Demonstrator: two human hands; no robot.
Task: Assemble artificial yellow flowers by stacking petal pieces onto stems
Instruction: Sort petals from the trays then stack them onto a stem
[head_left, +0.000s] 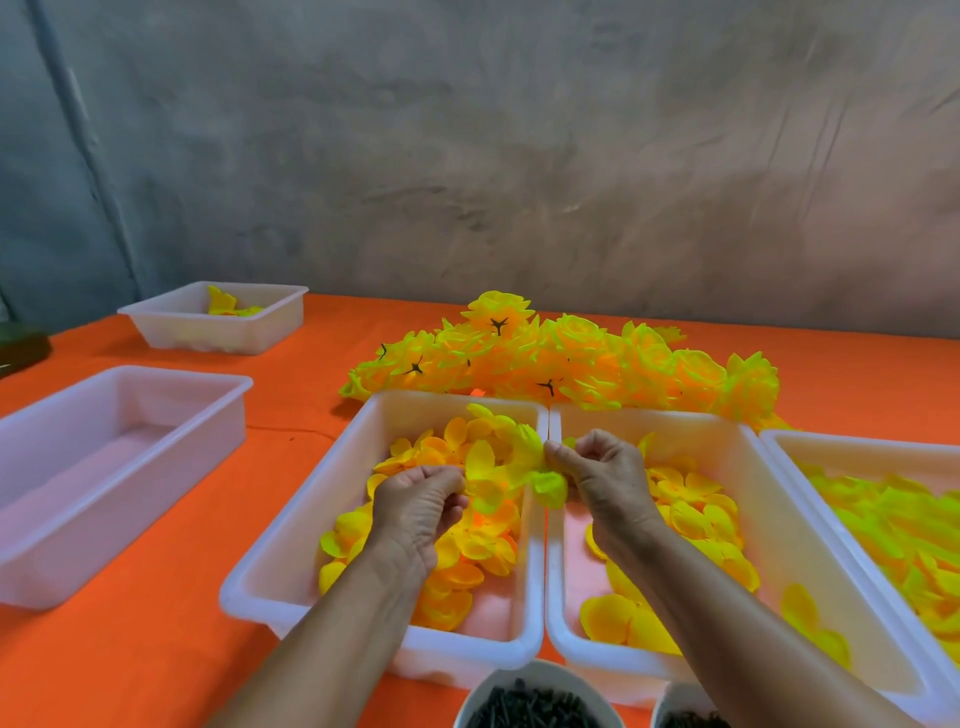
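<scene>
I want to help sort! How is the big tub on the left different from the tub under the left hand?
The big tub on the left holds nothing; the tub under the left hand holds yellow petals. The left tub stands alone, while the other touches a neighbouring tub. Both are white plastic on the orange cloth.

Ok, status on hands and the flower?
Left hand and right hand both pinching the half-built flower over the petal trays. Stem hidden. Nothing blocking.
</scene>
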